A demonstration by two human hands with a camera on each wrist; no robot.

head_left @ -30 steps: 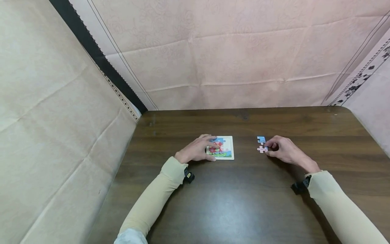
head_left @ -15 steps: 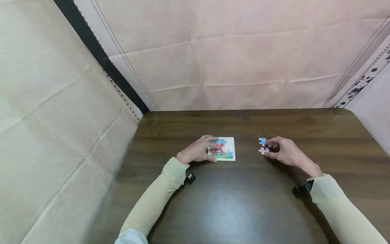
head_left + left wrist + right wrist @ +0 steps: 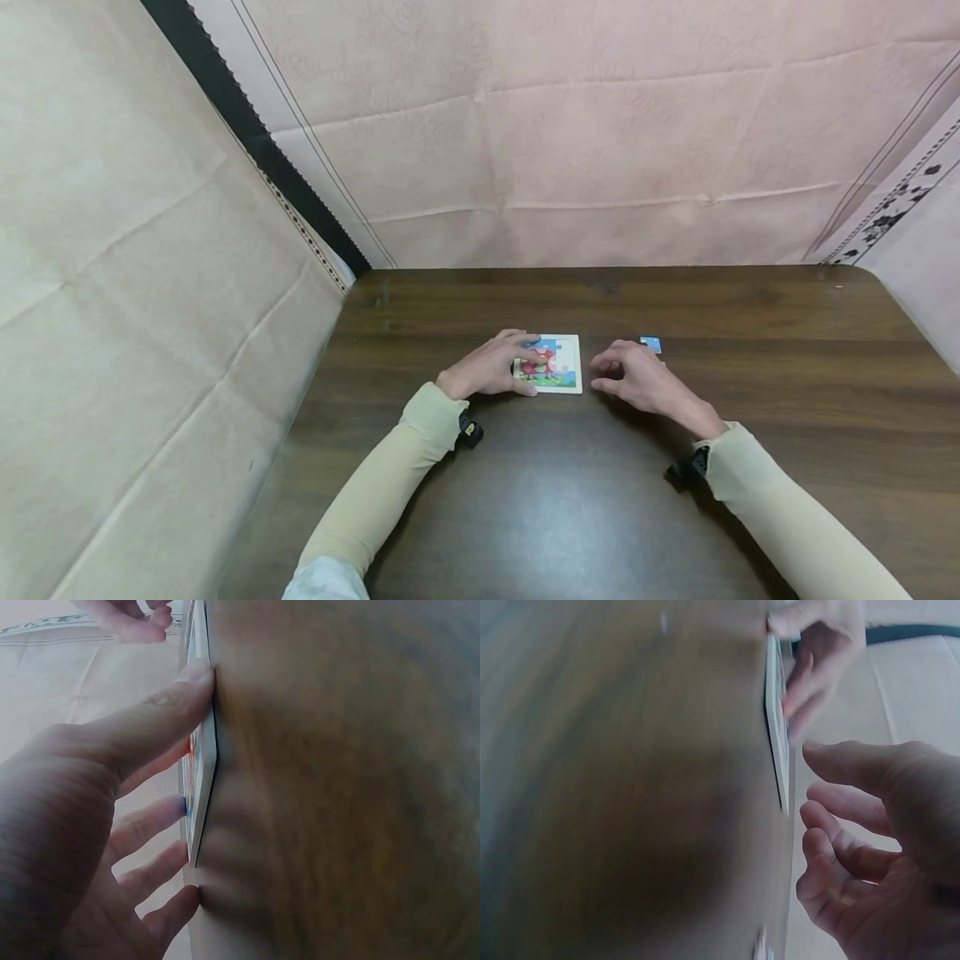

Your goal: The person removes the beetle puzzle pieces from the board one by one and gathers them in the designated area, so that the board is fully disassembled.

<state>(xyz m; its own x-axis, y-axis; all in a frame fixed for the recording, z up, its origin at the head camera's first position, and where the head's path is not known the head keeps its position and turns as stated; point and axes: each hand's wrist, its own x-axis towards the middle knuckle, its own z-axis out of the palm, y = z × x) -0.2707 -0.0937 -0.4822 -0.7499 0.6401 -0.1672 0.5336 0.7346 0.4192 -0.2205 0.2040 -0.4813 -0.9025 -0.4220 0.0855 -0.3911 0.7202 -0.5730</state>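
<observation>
A square picture puzzle (image 3: 567, 385) in a white frame lies on the table, a red figure on its board. My left hand (image 3: 483, 367) rests over its left part. The thumb lies along the near edge in the left wrist view, and the other fingers spread over the picture and the far side. Just right of the frame hovers my right hand (image 3: 633, 379), low over the table. Its fingers are loosely bent, with a gap and no piece visible between thumb and index finger in the right wrist view. Behind it lies a blue jigsaw piece (image 3: 651, 343).
The dark wooden table (image 3: 525, 500) meets light cloth (image 3: 562, 167) at its back edge. More cloth hangs at the left and right. Both wrists wear black cameras. Small pieces (image 3: 760, 946) show at the bottom edge of the right wrist view.
My right hand has moved left from beside the loose jigsaw pieces to close beside the puzzle frame, now covering the nearer pieces. My left hand stays on the puzzle.
</observation>
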